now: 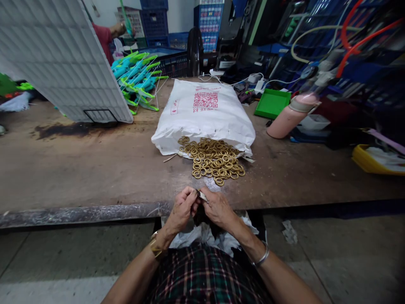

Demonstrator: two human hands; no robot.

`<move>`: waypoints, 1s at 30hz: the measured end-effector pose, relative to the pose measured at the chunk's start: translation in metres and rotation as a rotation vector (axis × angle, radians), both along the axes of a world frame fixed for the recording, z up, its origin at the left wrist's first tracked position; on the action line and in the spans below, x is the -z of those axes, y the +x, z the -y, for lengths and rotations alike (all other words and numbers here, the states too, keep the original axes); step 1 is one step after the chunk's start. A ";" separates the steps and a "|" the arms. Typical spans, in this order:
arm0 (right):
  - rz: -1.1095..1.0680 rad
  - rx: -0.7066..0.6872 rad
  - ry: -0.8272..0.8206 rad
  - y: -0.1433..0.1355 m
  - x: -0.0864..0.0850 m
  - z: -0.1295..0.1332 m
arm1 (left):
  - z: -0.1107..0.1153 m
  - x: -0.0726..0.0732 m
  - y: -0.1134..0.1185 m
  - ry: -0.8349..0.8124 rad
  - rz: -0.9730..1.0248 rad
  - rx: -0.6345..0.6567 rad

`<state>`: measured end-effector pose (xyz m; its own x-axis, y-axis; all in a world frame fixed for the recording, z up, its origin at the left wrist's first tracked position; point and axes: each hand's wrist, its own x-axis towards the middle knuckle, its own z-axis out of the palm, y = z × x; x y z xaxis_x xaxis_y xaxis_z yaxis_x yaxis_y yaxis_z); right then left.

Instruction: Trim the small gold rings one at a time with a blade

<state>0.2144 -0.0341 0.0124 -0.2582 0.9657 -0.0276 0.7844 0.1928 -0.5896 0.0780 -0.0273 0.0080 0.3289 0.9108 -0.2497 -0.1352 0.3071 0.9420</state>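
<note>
At the table's front edge my left hand (pixel 184 204) and my right hand (pixel 219 207) are close together, both with fingers pinched. Between them is a small pale, narrow piece (pixel 203 196) with a dark part at the left fingertips. My right fingers grip the pale piece; what my left fingers pinch is mostly hidden. Just beyond the hands, a heap of brass-coloured rings (pixel 217 158) spills from the mouth of a white woven sack (pixel 180 101) with red print. White bag-like material (pixel 202 234) lies below my hands, over the lap.
A pink bottle (pixel 286 120) and a green tray (pixel 272 102) stand right of the sack. Farther right is a yellow tray (pixel 363 162). On the left are a white ribbed panel (pixel 79 55) and turquoise-green plastic pieces (pixel 139 78). Behind the panel, another person's arm (pixel 109 33) shows.
</note>
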 end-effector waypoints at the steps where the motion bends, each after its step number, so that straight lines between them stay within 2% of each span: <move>1: -0.001 0.001 -0.003 0.000 0.000 0.000 | 0.000 0.000 0.000 -0.001 -0.009 -0.001; 14: 0.009 -0.012 -0.018 0.001 0.001 -0.002 | 0.001 -0.003 -0.001 0.014 -0.039 -0.004; 18: -0.012 -0.084 -0.067 0.003 -0.002 -0.004 | 0.002 0.001 -0.003 0.022 -0.020 0.013; 21: 0.060 -0.079 -0.079 0.001 -0.005 -0.004 | 0.005 0.003 -0.006 -0.005 0.041 0.015; 23: 0.127 -0.053 -0.061 -0.001 -0.005 -0.006 | 0.009 0.000 -0.008 -0.029 0.098 0.016; 27: 0.231 0.034 0.009 -0.005 0.002 -0.017 | 0.015 -0.016 -0.012 -0.080 0.237 0.068; 30: 0.263 0.144 0.095 -0.008 0.007 -0.030 | 0.014 -0.025 -0.012 -0.170 0.377 0.032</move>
<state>0.2061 -0.0039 0.0055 -0.1141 0.9933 0.0172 0.9309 0.1130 -0.3473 0.0665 -0.0412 0.0330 0.4537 0.8546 -0.2528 -0.4485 0.4641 0.7638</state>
